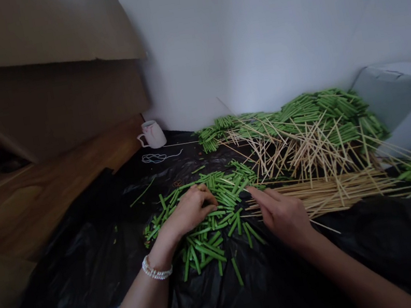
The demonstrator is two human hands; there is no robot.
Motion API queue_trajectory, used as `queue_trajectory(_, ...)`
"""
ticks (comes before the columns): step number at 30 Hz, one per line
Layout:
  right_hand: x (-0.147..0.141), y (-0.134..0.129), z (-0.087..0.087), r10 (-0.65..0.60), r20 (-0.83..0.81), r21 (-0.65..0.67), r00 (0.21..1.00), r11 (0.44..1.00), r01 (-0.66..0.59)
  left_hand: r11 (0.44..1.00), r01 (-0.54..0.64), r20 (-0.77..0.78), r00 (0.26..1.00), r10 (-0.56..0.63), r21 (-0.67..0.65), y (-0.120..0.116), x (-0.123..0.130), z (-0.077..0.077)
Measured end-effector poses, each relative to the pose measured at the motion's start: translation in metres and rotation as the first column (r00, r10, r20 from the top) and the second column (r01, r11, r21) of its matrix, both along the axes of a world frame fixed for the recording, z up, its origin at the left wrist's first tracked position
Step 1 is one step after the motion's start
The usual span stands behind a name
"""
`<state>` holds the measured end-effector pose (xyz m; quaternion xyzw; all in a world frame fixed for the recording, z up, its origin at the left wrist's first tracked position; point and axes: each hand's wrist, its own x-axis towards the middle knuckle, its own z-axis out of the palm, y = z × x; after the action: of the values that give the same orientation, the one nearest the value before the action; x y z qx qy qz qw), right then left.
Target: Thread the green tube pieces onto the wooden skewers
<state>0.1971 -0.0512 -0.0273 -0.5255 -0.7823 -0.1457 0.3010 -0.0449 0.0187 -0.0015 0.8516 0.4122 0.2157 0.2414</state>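
Note:
A loose heap of cut green stem pieces (206,251) lies on black plastic sheeting (101,261). My left hand (196,205), with a beaded bracelet at the wrist, reaches into this heap. Its fingers are curled and their tips are among the pieces; what they pinch is hidden. Right of the heap, my right hand (283,209) is closed around a thin bamboo skewer (326,227). One end of that skewer sticks out behind the hand, and the other points towards the stems. Beneath and beyond this hand lies a row of bare bamboo skewers (338,192).
Skewers threaded with green stems (324,108) are stacked against the white wall (218,41). A mug (153,134) and a white cord (159,157) are at the back left. A cardboard box (60,89) rises at left, a pale box (401,100) at right.

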Motion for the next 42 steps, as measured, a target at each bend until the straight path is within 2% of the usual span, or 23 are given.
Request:
queue_trajectory(2,0.000,0.000,0.000,0.008,-0.001,0.005,1.000,1.000,-0.008,1.000,-0.009,0.123,0.992,0.010,-0.011,0.000,0.004,0.002)
queue_trajectory(4,0.000,0.000,0.000,0.022,0.001,0.009,1.000,1.000,-0.022,0.994,-0.069,0.298,0.950,0.091,-0.083,0.000,0.007,0.003)
queue_trajectory(7,-0.001,-0.001,-0.001,0.028,-0.009,0.016,1.000,0.999,-0.028,0.942,-0.136,0.527,0.800,0.288,-0.308,0.002,0.011,0.000)
queue_trajectory(11,-0.004,-0.002,-0.003,0.047,-0.003,0.020,0.999,0.999,-0.047,0.821,0.004,0.674,0.573,0.466,-0.571,0.003,0.014,-0.006)
queue_trajectory(14,-0.005,-0.003,-0.003,0.055,0.001,0.015,0.998,0.998,-0.055,0.769,0.119,0.707,0.501,0.499,-0.628,0.002,0.016,-0.006)
queue_trajectory(20,-0.007,-0.003,-0.002,0.057,0.022,0.027,0.998,0.998,-0.058,0.736,0.166,0.712,0.459,0.532,-0.657,-0.002,0.020,0.000)
queue_trajectory(32,-0.007,-0.004,-0.002,0.039,0.032,0.003,0.999,0.999,-0.039,0.736,0.156,0.716,0.434,0.548,-0.658,-0.001,0.021,-0.003)
queue_trajectory(36,-0.009,-0.005,-0.005,0.040,0.024,-0.012,0.999,0.999,-0.039,0.752,0.109,0.705,0.457,0.543,-0.650,0.001,0.019,-0.007)
queue_trajectory(42,-0.011,-0.004,-0.009,0.044,-0.019,-0.051,0.999,0.998,-0.045,0.787,0.070,0.691,0.532,0.490,-0.612,0.002,0.020,-0.013)
